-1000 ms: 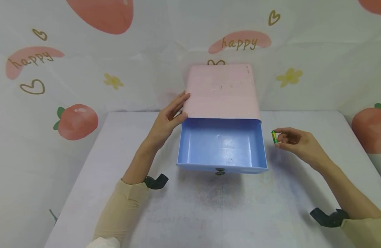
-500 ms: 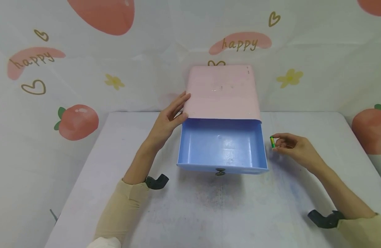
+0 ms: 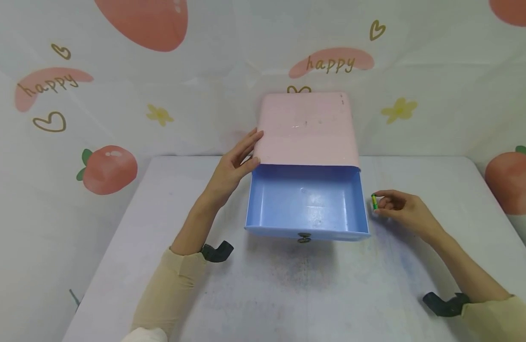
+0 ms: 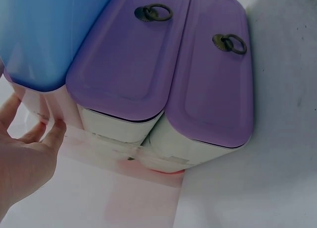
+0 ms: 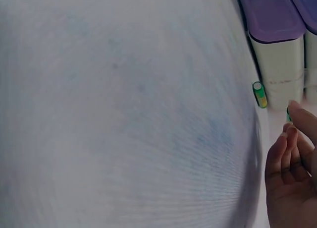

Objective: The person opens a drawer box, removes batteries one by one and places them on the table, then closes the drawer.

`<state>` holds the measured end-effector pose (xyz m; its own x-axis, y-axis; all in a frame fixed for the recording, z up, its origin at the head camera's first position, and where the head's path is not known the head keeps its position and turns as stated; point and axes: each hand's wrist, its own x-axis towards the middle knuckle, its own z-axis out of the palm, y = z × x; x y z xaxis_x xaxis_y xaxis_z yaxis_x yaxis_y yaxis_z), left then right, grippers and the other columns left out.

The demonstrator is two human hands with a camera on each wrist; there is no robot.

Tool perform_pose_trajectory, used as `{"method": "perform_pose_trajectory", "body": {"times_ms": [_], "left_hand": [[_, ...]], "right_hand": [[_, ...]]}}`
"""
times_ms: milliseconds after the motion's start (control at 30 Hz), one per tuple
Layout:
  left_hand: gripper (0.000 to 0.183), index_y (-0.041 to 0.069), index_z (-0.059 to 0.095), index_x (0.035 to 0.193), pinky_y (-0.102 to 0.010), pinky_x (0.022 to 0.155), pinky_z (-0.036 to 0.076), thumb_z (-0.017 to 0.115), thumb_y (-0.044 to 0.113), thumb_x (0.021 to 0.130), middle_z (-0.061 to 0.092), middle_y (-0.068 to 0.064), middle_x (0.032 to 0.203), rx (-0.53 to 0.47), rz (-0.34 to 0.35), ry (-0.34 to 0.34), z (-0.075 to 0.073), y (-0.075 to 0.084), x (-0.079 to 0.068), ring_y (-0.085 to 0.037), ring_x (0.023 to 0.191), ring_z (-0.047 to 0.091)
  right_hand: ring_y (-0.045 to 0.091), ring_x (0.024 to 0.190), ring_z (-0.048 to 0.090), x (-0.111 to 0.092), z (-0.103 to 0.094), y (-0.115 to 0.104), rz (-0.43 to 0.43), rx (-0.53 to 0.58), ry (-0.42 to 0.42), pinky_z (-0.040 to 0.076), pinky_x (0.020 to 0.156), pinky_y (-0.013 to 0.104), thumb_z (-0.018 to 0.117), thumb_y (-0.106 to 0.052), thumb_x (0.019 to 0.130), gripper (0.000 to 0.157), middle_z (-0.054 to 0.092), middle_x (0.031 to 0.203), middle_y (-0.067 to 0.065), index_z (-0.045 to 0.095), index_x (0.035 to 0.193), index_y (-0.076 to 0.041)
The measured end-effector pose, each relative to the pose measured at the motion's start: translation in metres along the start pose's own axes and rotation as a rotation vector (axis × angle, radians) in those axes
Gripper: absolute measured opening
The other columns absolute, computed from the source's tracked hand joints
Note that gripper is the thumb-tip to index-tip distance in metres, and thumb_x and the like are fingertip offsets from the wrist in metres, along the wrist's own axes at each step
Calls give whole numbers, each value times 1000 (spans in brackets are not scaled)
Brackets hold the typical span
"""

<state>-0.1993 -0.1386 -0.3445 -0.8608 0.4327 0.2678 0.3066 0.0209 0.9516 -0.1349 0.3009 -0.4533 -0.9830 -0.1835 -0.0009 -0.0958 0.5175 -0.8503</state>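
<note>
A small drawer unit with a pink top (image 3: 307, 128) stands at the back of the table. Its blue top drawer (image 3: 305, 202) is pulled out, and no items show inside. My left hand (image 3: 228, 173) rests its extended fingers on the unit's left side. To the right of the drawer, my right hand (image 3: 401, 211) pinches a green and yellow battery (image 3: 375, 202) between thumb and forefinger. That battery is mostly hidden by the fingers in the right wrist view. A second green battery (image 5: 259, 94) shows there, beside the unit.
Below the blue drawer, two purple drawers (image 4: 208, 79) with ring pulls are closed. A printed white cloth (image 3: 194, 85) hangs behind the white table (image 3: 305, 294). The blue drawer juts forward over the table.
My right hand has moved down and slightly left with the battery, closer to the drawer's right wall. The left hand and drawer unit stay put.
</note>
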Motion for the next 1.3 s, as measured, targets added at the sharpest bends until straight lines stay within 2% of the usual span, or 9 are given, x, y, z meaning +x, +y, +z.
{"method": "perform_pose_trajectory", "body": {"times_ms": [433,867,1133,1300], "left_hand": [[54,19,41,153,-35,118,26,56,11,101,26,12,161,-16,-10,-1,0,0,0,-15,146,29],[56,18,41,153,-36,118,25,60,15,100,26,11,161,-12,7,-1,1,3,-2,-16,146,29],[59,17,42,152,-33,118,25,64,26,98,27,9,161,-42,9,-5,1,2,-1,-16,146,30],[59,16,42,153,-34,118,25,64,25,99,26,8,161,-44,10,-7,1,1,-1,-16,146,30]], "right_hand": [[7,73,61,1,7,7,-9,-78,-11,48,64,15,78,-13,86,38,66,86,5,65,119,1],[9,72,59,3,6,3,12,-167,-43,46,65,16,79,-19,86,40,65,85,4,66,119,0],[11,74,57,2,6,2,18,-227,-48,44,66,15,80,-21,85,43,63,85,4,66,120,-1],[12,75,57,1,6,1,34,-231,-52,44,66,16,80,-22,85,44,63,86,5,65,122,-1]]}}
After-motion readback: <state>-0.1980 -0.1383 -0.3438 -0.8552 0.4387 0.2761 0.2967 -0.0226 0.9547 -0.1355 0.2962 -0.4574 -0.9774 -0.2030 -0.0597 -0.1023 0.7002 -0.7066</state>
